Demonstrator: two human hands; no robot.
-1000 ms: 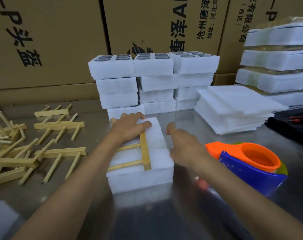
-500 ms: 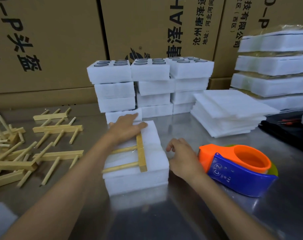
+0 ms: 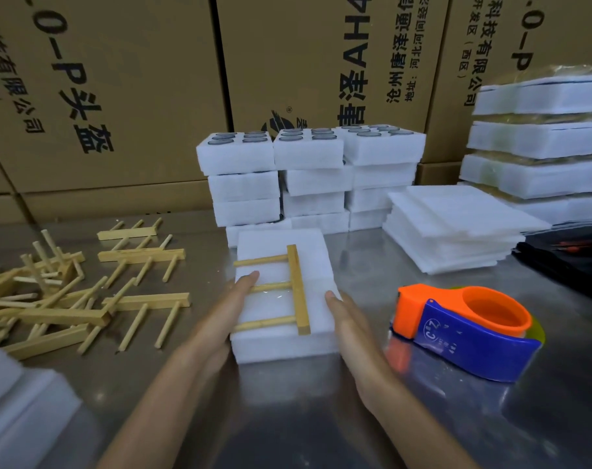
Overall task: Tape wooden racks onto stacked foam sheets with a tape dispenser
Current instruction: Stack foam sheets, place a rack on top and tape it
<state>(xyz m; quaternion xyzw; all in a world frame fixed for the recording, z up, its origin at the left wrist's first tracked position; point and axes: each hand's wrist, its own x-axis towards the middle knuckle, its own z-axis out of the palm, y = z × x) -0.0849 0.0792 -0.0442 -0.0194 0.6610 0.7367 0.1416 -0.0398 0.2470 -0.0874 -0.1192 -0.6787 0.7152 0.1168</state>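
A white stack of foam sheets (image 3: 316, 265) lies on the steel table in front of me, with a wooden rack (image 3: 296, 287) flat on top under clear tape. My left hand (image 3: 220, 319) presses straight fingers against the stack's left side, fingertips reaching the top edge. Against the right side my right hand (image 3: 352, 328) lies flat with fingers straight. The orange and blue tape dispenser (image 3: 463, 330) stands on the table just right of my right hand, untouched.
Loose wooden racks (image 3: 84, 289) lie scattered on the left of the steel table (image 3: 287, 418). Stacked foam blocks (image 3: 308, 177) stand behind, flat foam sheets (image 3: 457, 228) at right, wrapped foam bundles (image 3: 541, 143) far right. Cardboard boxes (image 3: 118, 96) wall off the back.
My left hand slid off the top of the rack down to the stack's left side. My right hand moved in against the right side. The stack now sits squarer to me.
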